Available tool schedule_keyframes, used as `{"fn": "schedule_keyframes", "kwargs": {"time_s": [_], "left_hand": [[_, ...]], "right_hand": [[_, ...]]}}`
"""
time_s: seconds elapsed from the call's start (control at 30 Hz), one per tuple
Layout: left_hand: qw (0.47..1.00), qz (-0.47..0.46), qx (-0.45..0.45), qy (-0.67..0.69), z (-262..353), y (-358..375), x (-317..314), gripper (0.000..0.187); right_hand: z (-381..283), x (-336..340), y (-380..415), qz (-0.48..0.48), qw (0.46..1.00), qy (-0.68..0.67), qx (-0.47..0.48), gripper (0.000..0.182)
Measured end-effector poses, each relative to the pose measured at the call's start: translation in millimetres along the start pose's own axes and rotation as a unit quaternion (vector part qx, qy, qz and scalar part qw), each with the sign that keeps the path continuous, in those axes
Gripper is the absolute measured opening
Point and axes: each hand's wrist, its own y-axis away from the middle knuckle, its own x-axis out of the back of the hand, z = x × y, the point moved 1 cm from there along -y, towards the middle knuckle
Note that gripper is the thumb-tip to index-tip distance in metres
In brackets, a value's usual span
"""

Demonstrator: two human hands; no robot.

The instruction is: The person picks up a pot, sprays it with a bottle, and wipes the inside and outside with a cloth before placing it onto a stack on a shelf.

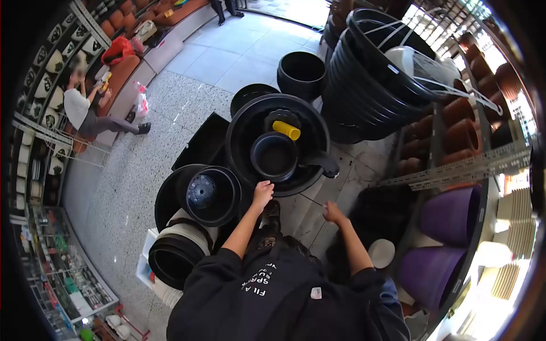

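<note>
My left hand (263, 194) is closed at the near rim of a wide black basin (234, 142). What its curled fingers hold, if anything, is hidden. Inside the basin sit a round black pot (273, 157), a small yellow cup-like piece (286, 130) and a dark scalloped piece (278, 118). A curved black object (325, 163) lies across the basin's right rim. My right hand (334, 212) hangs over the floor tiles, right of the basin, its fingers curled with nothing visible in them.
Stacked large black pots (369, 85) rise at the right. More black pots (213, 196) and a rectangular black tray (200, 142) stand at the left. Shelves hold purple pots (449, 216) and terracotta pots (459, 136). A person (79, 105) sits by the left ledge.
</note>
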Motion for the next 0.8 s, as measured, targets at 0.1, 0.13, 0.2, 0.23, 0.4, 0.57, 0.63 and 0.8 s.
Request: {"fn": "schedule_keyframes", "kwargs": {"time_s": [0.1,0.13,0.2,0.23,0.4,0.57,0.63,0.8], "left_hand": [[0.973,0.195,-0.078,-0.094,10,-12,-3,0.049],[0.961,0.222,-0.094,-0.136,11,-20,-4,0.053],[0.956,0.263,-0.07,-0.115,18,-25,-7,0.055],[0.959,0.254,-0.06,-0.113,26,-24,-7,0.056],[0.966,0.24,-0.066,-0.062,13,-44,-7,0.057],[0.968,0.235,-0.037,-0.074,34,-32,-5,0.052],[0.968,0.227,-0.033,-0.106,46,-26,-4,0.049],[0.975,0.205,-0.058,-0.067,50,-18,-3,0.048]], "right_hand": [[-70,26,-65,0.054,0.996,0.029,0.065,0.03],[-98,40,-86,0.11,0.991,-0.031,0.071,0.033],[-149,58,-115,0.202,0.972,-0.083,0.083,0.038],[-167,62,-125,0.238,0.965,-0.073,0.088,0.04],[-205,70,-140,0.162,0.985,0.025,0.059,0.047],[-211,70,-144,0.163,0.983,0.077,0.03,0.042],[-210,70,-146,0.168,0.982,0.088,0.024,0.04],[-213,71,-147,0.181,0.978,0.096,0.028,0.034]]}}
